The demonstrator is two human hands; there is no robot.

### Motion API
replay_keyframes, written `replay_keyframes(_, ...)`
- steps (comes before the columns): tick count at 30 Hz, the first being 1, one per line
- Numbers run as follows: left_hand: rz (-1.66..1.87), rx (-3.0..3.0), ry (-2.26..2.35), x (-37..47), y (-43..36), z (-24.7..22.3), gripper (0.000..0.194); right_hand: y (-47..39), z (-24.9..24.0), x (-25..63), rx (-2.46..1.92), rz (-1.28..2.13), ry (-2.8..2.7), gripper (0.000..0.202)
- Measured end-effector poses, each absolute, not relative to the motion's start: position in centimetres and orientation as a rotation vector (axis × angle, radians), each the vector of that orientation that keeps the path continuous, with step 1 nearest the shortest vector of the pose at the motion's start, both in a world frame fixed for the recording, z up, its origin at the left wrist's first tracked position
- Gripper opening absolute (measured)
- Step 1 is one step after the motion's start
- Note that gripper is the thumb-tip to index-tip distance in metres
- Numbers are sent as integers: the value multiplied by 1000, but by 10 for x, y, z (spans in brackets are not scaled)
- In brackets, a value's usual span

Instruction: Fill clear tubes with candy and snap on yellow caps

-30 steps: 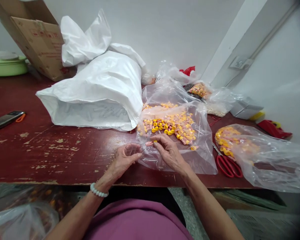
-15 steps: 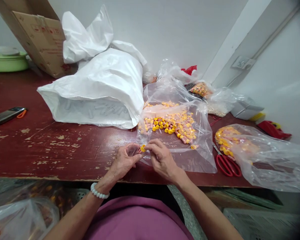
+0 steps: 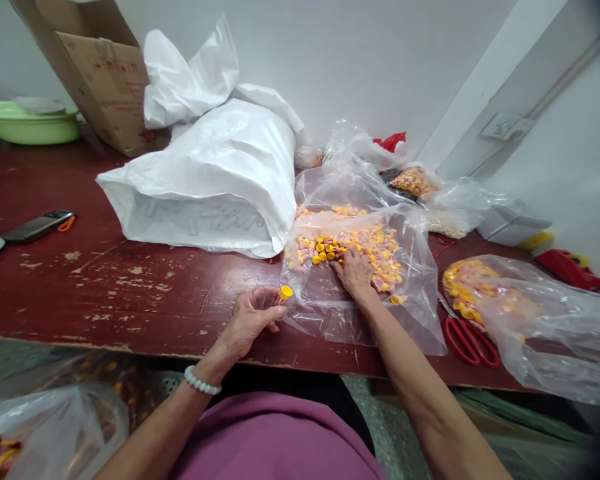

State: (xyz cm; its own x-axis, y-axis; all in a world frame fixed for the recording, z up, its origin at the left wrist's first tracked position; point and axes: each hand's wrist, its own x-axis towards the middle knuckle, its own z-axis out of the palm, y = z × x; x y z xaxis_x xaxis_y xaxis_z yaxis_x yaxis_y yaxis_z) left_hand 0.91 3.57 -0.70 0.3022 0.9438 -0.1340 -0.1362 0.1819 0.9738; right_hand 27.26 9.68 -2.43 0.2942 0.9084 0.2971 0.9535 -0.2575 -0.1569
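Near the table's front edge, my left hand (image 3: pixel 253 319) pinches a small yellow-capped piece (image 3: pixel 286 293), its yellow end facing up. My right hand (image 3: pixel 355 272) reaches into the mouth of a clear plastic bag (image 3: pixel 340 320), its fingertips among many yellow-capped pieces (image 3: pixel 387 257) with reddish wrapping. Whether those fingers hold a piece is hidden. To the left of this clear bag lies a large white sack (image 3: pixel 230 153), open toward the front, with clear tubes (image 3: pixel 220 219) inside.
Red-handled scissors (image 3: pixel 471 341) lie on the red table (image 3: pixel 130 300), beside another clear bag of yellow-capped pieces (image 3: pixel 467 283). At the left are a phone (image 3: pixel 39 227), a green basin (image 3: pixel 30 127) and a cardboard box (image 3: pixel 105 87). More bags stand along the wall.
My right hand has moved away from my left hand and forward into the pile of pieces. My left hand still holds a yellow-capped piece. The view has shifted slightly left.
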Motion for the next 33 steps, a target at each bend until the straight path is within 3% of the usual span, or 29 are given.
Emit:
replay_keyframes(16,927,1239,1063,20,33,-19,40,72,-38,265,-2269,-213,-1922,27)
replay_keyframes(20,983,1288,1036,18,37,-27,33,63,-44,267,-2220,-184,-1854,39)
replay_keyframes(24,1001,1345,1047,16,38,-28,28,51,-41,273,-2147,-95,-1806,27)
replay_keyframes(28,959,1420,1029,20,38,-29,26,34,-16,253,-1911,86,-1896,25)
replay_keyframes(33,939,1543,1008,25,34,-28,22,13,25,203,-1224,352,-2005,21)
